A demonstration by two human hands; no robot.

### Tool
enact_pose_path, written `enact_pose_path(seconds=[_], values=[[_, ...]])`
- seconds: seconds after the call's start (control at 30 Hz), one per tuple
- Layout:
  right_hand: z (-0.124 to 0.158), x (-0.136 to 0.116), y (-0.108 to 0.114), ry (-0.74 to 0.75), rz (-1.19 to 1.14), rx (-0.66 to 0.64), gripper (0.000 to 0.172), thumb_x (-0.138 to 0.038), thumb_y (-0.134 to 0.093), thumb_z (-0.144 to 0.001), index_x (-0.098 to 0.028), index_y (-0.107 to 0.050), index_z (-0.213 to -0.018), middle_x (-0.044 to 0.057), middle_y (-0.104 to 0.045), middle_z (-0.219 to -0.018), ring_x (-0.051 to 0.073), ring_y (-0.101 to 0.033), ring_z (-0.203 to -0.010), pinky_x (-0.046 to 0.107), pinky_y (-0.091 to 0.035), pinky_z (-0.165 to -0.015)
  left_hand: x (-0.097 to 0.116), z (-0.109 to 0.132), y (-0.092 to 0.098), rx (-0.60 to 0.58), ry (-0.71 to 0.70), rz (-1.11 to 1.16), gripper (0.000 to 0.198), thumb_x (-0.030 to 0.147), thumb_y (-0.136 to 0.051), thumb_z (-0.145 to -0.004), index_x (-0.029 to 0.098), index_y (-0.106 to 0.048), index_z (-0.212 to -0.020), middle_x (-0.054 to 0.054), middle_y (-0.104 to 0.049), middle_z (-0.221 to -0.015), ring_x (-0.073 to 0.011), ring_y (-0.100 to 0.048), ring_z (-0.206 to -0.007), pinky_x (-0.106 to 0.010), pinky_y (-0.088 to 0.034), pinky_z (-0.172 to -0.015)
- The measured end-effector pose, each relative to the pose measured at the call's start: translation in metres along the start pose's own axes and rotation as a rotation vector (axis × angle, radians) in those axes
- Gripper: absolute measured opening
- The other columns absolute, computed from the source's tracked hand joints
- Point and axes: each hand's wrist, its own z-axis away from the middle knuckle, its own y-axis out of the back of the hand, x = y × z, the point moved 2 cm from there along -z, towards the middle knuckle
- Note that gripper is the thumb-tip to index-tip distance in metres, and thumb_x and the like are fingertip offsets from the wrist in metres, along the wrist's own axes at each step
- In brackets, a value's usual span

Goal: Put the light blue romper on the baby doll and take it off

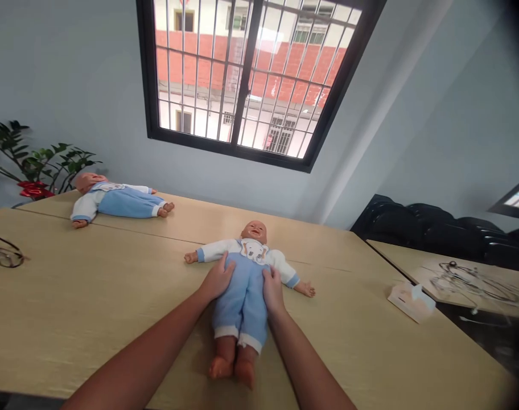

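A baby doll [242,290] in blue overalls and a white top with a bear face lies on its back on the wooden table [114,319], its head toward the window and its feet toward me. Its arms are spread out to both sides. My left hand [218,278] grips the doll's waist on the left, thumb on top. On the other side my right hand [274,289] holds the waist the same way, with the fingertips partly tucked out of sight.
A second doll [125,200] in matching clothes lies at the back left, near a potted plant [37,159]. Glasses [5,256] rest at the left edge. To the right are a tissue pack [411,300], tangled cables [473,282] on another table, and stacked black chairs [430,228].
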Motion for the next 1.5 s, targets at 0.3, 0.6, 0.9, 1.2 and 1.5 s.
enact_pose_path(seconds=[0.3,0.6,0.9,1.2,1.5], values=[[0.006,-0.01,0.004,0.01,0.082,0.002,0.057,-0.045,-0.056,-0.085,-0.016,-0.06,-0.134,0.019,-0.062,-0.141,0.035,-0.051,-0.135,0.053,-0.035,-0.118,0.001,0.006,-0.002,0.048,-0.01,-0.06,0.069,0.062,-0.037,-0.104,0.013,-0.042,-0.152,-0.024,-0.047,-0.159,-0.0344,-0.042,-0.151,-0.05,-0.03,-0.124],[0.034,-0.074,0.021,0.767,0.41,-0.705,0.035,-0.029,-0.049,-0.104,-0.023,-0.069,-0.076,0.006,-0.07,-0.082,0.025,-0.061,-0.092,0.043,-0.048,-0.088,0.056,0.032,0.016,-0.42,-0.86,-0.42,0.044,0.04,-0.041,-0.106,0.021,-0.068,-0.078,-0.006,-0.072,-0.081,-0.0206,-0.065,-0.085,-0.038,-0.05,-0.092],[0.042,-0.075,0.025,0.868,0.412,-0.722,0.022,-0.022,-0.053,-0.094,-0.023,-0.069,-0.079,0.006,-0.069,-0.08,0.024,-0.061,-0.082,0.044,-0.048,-0.084,0.055,0.034,0.024,-0.395,-0.872,-0.282,0.053,0.048,-0.044,-0.102,0.023,-0.059,-0.057,-0.006,-0.068,-0.066,-0.0212,-0.065,-0.078,-0.04,-0.05,-0.088],[0.055,-0.074,0.017,0.843,0.388,-0.777,0.056,-0.035,-0.066,-0.084,-0.024,-0.062,-0.138,0.011,-0.059,-0.15,0.033,-0.048,-0.142,0.053,-0.031,-0.121,0.03,0.019,0.028,-0.041,-0.628,-0.056,0.065,0.05,-0.024,-0.108,0.022,-0.061,-0.063,-0.006,-0.07,-0.072,-0.0206,-0.068,-0.079,-0.036,-0.055,-0.084],[0.055,-0.057,-0.002,0.585,0.554,-0.601,0.056,-0.04,-0.058,-0.096,-0.028,-0.053,-0.151,0.006,-0.051,-0.161,0.025,-0.038,-0.153,0.051,-0.013,-0.13,-0.025,-0.024,0.069,0.456,-0.125,0.138,0.038,0.039,-0.042,-0.097,0.019,-0.066,-0.076,-0.003,-0.069,-0.086,-0.0212,-0.061,-0.077,-0.037,-0.052,-0.082]])
